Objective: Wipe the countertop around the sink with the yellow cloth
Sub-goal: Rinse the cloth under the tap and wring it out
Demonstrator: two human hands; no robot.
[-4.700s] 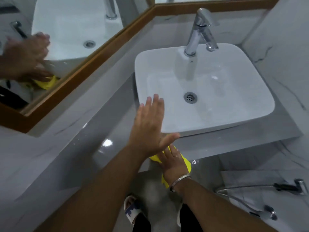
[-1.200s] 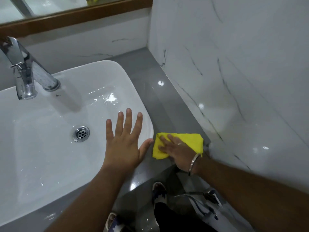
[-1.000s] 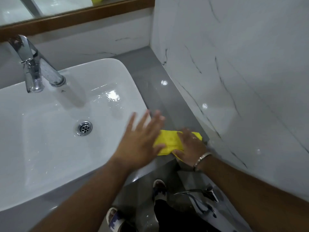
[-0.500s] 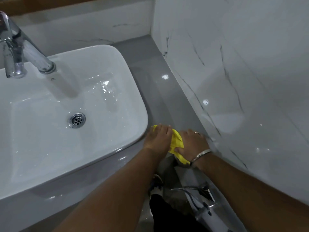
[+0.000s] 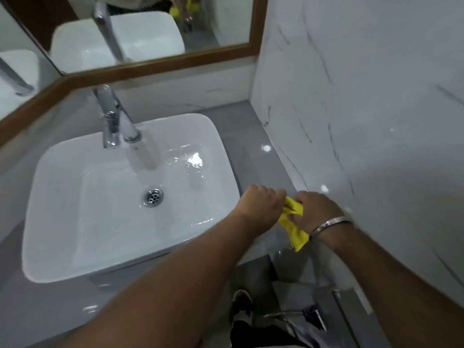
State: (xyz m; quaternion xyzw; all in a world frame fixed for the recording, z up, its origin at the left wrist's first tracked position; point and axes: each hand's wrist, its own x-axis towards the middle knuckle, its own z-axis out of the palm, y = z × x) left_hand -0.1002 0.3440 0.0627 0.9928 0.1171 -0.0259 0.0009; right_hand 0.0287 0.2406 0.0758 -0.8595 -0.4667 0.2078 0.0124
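Observation:
The yellow cloth (image 5: 293,223) is bunched up between both hands, at the front right corner of the white basin (image 5: 75,222). My left hand (image 5: 262,205) is closed on its upper end. My right hand (image 5: 316,212), with a metal bangle on the wrist, grips the cloth from the right; a tail of it hangs down below. Both hands are over the narrow grey countertop strip (image 5: 253,156) between the basin and the marble side wall. I cannot tell whether the cloth touches the counter.
A chrome tap (image 5: 111,121) stands at the basin's back, the drain (image 5: 153,197) in its middle. A wood-framed mirror (image 5: 150,66) runs behind. The marble wall (image 5: 364,121) closes the right side. Below the counter edge are a hose sprayer (image 5: 311,315) and a foot (image 5: 241,305).
My left hand left the basin rim and closed on the cloth beside my right hand. The cloth went from flat on the counter to bunched between both hands.

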